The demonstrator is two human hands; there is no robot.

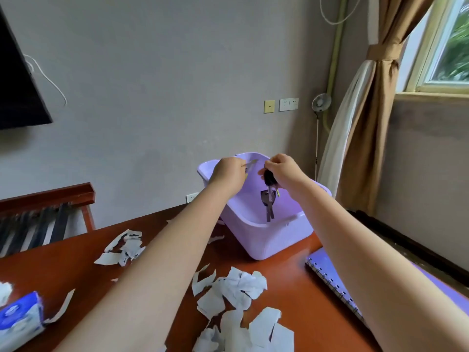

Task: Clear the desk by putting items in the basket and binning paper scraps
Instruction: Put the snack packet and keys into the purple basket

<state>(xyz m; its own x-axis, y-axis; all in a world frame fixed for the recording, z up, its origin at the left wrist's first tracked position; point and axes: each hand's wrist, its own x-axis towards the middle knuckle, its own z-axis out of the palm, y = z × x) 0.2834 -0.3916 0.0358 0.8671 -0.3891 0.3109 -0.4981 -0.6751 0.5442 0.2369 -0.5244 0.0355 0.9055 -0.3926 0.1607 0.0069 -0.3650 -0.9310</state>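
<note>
Right hand [281, 171] is pinched closed on a bunch of keys [269, 196], which hangs over the open mouth of the purple basket [266, 240]. Just beside it, the left hand [228, 174] is curled closed around a thin, pale, blurred item I cannot identify, also above the basket. What lies at the bottom of the basket cannot be told, since the near wall hides it.

The basket stands at the far edge of the reddish-brown bench [63, 265]. Torn paper scraps [236, 290] lie scattered across the bench in front of the basket, with another small heap [124, 247] to the left. A blue and white tissue pack [20, 321] sits at the near left corner, and a spiral notebook [330, 273] lies to the right, partly under the right forearm.

Behind are a grey wall, a dark screen [17, 80] on the left, and a tied brown curtain [375, 102] by the window.
</note>
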